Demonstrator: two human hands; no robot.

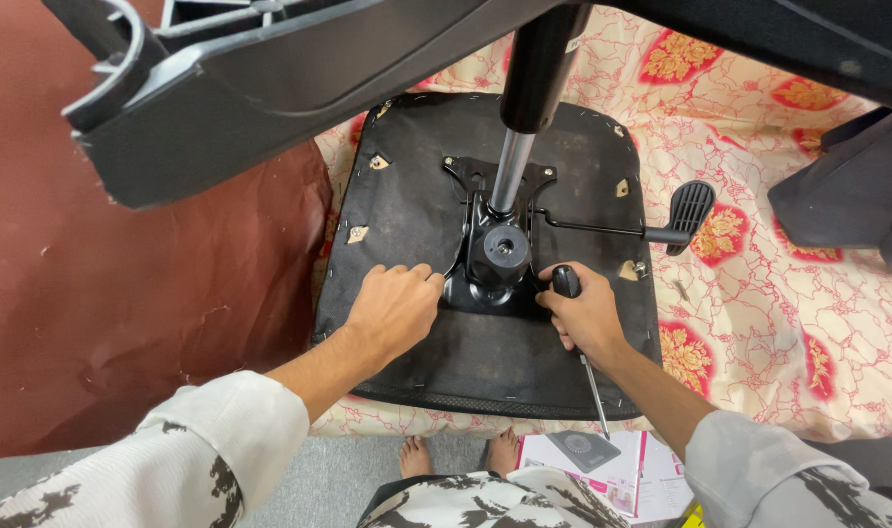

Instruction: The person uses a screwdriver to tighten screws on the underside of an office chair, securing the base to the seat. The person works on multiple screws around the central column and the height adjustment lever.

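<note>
A cream bedsheet (759,254) with red floral medallions covers the surface, and an upturned chair seat (416,215) lies flat on it, dusty black underside up, so its fittings are exposed. The left hand (395,305), fingers curled loosely and holding nothing, steadies the glossy black metal mechanism plate (495,259) just beyond its knuckles. The right hand (585,315) is clenched around a black-handled screwdriver (566,282), its thin steel shaft pointing back past the wrist.

The chair base (270,88) across the top of the frame is cut off by the upper edge. The right hand (585,315) hides most of the screwdriver (592,386) handle, and the booklet (602,474) runs off the bottom edge.
</note>
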